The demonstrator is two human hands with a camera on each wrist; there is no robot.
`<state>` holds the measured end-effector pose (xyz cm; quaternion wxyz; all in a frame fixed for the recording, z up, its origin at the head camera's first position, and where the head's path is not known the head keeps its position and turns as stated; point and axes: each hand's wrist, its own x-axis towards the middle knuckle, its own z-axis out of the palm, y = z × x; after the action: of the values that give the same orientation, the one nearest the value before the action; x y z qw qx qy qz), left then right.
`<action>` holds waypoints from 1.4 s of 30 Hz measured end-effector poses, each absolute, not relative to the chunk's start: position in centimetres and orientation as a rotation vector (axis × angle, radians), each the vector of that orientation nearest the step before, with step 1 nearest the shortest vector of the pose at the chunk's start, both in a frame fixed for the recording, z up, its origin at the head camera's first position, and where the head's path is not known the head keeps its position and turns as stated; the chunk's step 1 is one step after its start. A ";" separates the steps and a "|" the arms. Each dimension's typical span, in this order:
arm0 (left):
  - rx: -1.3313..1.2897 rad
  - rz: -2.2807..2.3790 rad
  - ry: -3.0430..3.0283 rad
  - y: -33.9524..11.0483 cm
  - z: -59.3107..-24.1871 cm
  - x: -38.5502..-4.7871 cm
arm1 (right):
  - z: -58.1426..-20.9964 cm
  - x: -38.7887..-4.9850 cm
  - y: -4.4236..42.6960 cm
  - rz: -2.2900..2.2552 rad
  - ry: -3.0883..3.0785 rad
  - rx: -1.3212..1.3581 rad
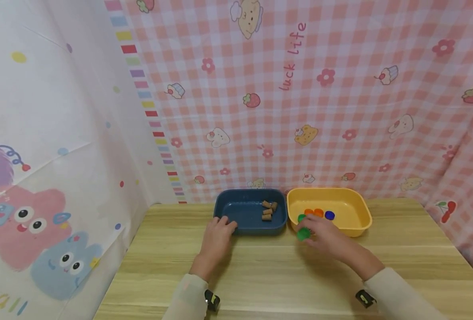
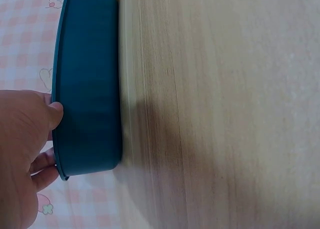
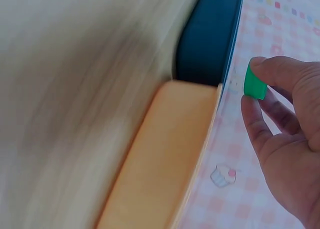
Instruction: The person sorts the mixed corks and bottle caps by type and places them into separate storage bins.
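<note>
My left hand point(image 1: 217, 238) holds the near left rim of a dark blue tray point(image 1: 236, 214); in the left wrist view the thumb point(image 2: 56, 114) lies on the outer side. Several short corks point(image 1: 267, 218) lie at that tray's right end. My right hand point(image 1: 330, 235) pinches a green bottle cap point(image 3: 255, 84) between thumb and fingertips, above the near left edge of a yellow tray point(image 1: 350, 213). Inside the yellow tray are orange caps point(image 1: 318, 212), a dark blue cap point(image 1: 330, 215) and another green cap point(image 1: 301, 218), partly hidden by my right hand.
Both trays stand side by side at the back of a wooden table point(image 1: 268, 266). Behind them hangs a pink checked cloth point(image 1: 324, 106). To the left is a white sheet point(image 1: 72, 120) with cartoon figures. A dark wrist device point(image 1: 365, 298) sits by the right sleeve.
</note>
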<state>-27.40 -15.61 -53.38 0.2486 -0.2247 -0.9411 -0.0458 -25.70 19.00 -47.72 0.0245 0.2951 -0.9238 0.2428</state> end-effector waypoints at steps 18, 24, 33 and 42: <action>-0.618 -0.120 -2.591 -15.7 -53.5 -27.7 | -46.2 -29.0 23.1 0.624 -2.794 0.883; -0.616 -0.140 -2.581 -15.6 -53.4 -27.6 | -45.8 -30.1 23.5 0.601 -2.882 0.826; -0.617 -0.146 -2.585 -15.6 -53.2 -27.6 | -45.5 -32.1 23.8 0.611 -3.018 0.787; -0.621 -0.127 -2.570 -15.7 -53.3 -27.5 | -45.8 -33.4 23.7 0.579 -3.142 0.760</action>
<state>-27.46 -15.67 -53.31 0.2450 -0.2274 -0.9413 -0.0465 -33.43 23.71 -45.77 -0.0713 0.2307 -0.9543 0.1760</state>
